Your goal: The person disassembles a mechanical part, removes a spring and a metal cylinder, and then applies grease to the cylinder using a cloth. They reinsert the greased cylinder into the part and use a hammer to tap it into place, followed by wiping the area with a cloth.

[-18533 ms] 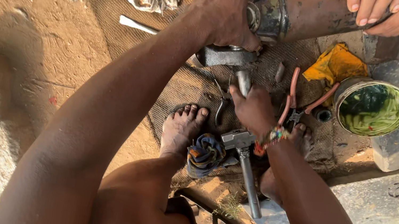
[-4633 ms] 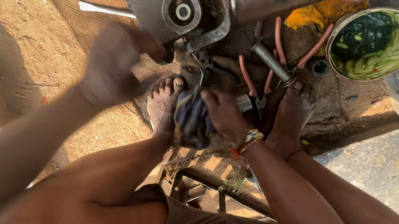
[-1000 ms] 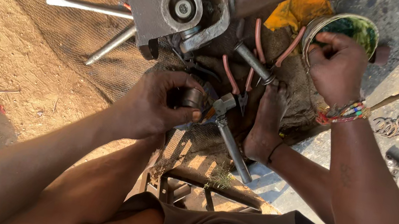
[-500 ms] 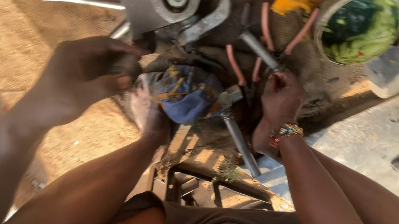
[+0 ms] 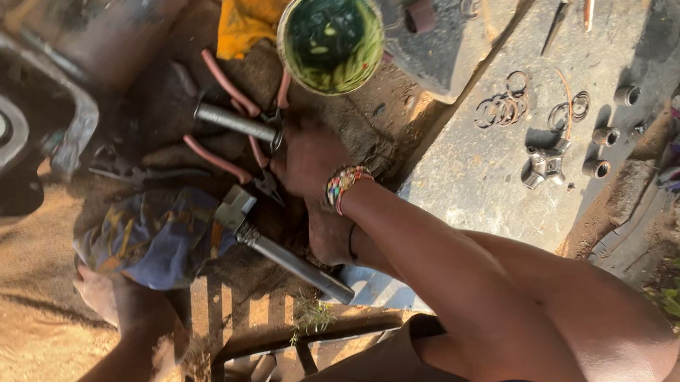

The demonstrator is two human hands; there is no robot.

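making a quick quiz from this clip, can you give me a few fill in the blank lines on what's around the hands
1. The round tin above the right hand holds ____ grease.
2. The wrist of the right hand wears a beaded ____.
3. The steel hammer lies beside a crumpled ____ rag.
4. The pliers by the right hand have ____ handles.

Missing words: green; bracelet; blue; red
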